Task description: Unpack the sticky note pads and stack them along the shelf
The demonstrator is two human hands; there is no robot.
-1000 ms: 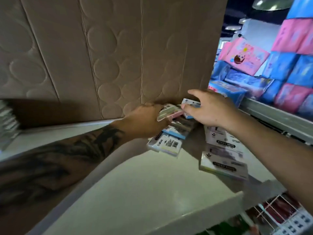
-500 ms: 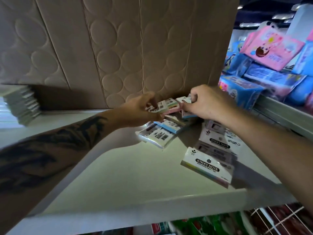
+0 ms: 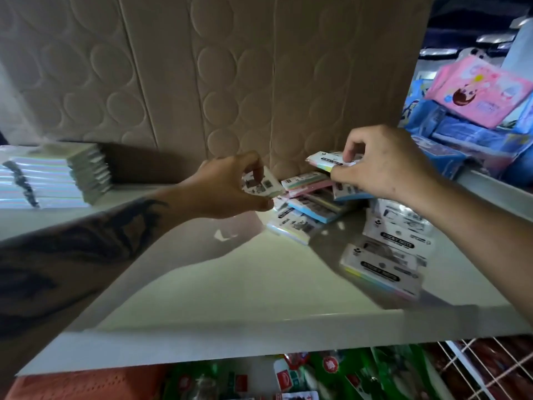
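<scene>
A loose heap of wrapped sticky note pads [image 3: 313, 207] lies on the white shelf [image 3: 230, 287] against a cardboard wall. My left hand [image 3: 227, 187] pinches one sticky note pad [image 3: 264, 184], back side up, just left of the heap. My right hand [image 3: 383, 166] pinches another sticky note pad [image 3: 324, 160] by its right end, lifted above the heap. A row of several pads [image 3: 386, 255] labelled "STICKY NOTE" lies overlapped at the right, under my right forearm.
A big cardboard box [image 3: 230, 76] stands at the back of the shelf. A stack of iridescent packs [image 3: 54, 177] sits at the left. Pink and blue packaged goods [image 3: 476, 111] fill the neighbouring shelf on the right. Green packets [image 3: 331, 370] hang below the shelf's front edge.
The two hands have drawn apart, each now holding its own pad. The right hand's pad has lifted clear of the heap. The view has pulled back and tilted down a little.
</scene>
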